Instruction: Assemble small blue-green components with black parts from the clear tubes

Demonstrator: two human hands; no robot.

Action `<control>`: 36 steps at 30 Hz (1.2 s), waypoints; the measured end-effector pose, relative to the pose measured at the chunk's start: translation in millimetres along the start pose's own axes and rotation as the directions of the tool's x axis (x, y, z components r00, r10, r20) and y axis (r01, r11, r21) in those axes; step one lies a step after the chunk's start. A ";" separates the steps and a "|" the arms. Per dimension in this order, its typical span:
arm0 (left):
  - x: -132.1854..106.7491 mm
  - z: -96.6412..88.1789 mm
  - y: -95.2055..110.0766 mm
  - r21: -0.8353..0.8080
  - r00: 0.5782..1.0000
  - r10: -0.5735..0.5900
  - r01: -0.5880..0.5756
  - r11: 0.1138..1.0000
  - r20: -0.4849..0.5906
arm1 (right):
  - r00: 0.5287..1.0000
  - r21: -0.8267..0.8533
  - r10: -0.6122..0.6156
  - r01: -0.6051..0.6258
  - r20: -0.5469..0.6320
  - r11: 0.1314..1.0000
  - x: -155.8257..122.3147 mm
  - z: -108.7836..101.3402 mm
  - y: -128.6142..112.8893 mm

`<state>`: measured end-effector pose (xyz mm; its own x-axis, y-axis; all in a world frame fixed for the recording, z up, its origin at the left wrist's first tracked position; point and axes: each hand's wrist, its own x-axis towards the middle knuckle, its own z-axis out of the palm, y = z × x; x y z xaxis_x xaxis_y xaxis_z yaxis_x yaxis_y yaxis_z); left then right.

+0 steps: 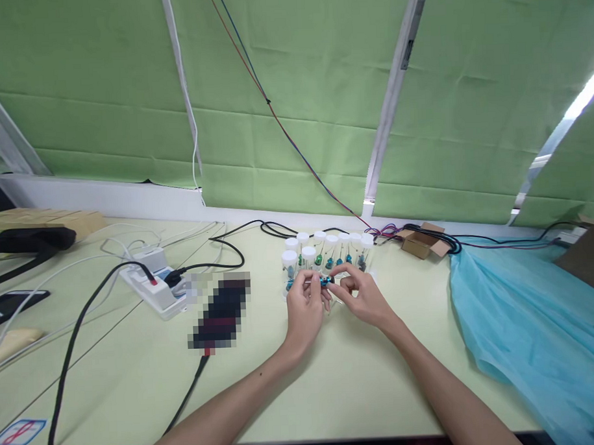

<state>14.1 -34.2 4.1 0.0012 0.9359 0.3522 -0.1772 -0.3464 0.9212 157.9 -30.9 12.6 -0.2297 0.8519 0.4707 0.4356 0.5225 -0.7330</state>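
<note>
In front of the group of vials, both hands meet over a small blue piece with a black end (326, 281). My left hand (304, 306) pinches the blue part between thumb and fingers. The thumb and forefinger of my right hand (362, 298) close around its black end. The piece is too small to name exactly. Behind the hands stand several clear vials with white caps (319, 238). Inside them are blue or green pieces on thin stems. My fingers hide the lower parts of the nearest vials.
A pixelated dark device (222, 313) with a cable lies left of my hands, beyond it a white power strip (156, 289) with plugs. An open cardboard box (422, 241) and black cables are at the back right. Blue plastic sheeting (519, 318) covers the right side.
</note>
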 end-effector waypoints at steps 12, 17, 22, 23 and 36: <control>0.8 1.1 -3.1 -0.039 0.999 -0.017 0.019 0.999 0.051 | 0.998 -0.111 -0.036 0.030 -0.049 0.993 3.1 -0.4 3.7; 0.6 2.0 -3.2 -0.046 0.997 -0.016 0.020 0.999 0.073 | 0.998 -0.129 -0.034 0.027 -0.050 0.991 4.3 -0.8 2.4; -0.1 2.1 -2.6 -0.026 0.998 0.000 0.002 1.000 0.070 | 0.998 -0.125 -0.016 0.007 -0.068 0.992 5.3 -0.3 3.8; -0.1 2.0 -2.7 -0.020 0.998 0.001 0.000 1.000 0.067 | 0.997 -0.124 -0.018 0.009 -0.075 0.992 5.4 -0.2 4.1; 0.4 -0.8 -1.0 0.033 1.000 0.030 -0.030 0.999 0.010 | 1.000 -0.006 0.002 -0.002 0.010 1.000 -0.6 -0.1 -1.4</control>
<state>13.5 -33.4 3.2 0.0060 0.9245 0.3811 -0.1444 -0.3763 0.9152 157.5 -32.2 13.3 -0.2378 0.8535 0.4638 0.4414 0.5203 -0.7311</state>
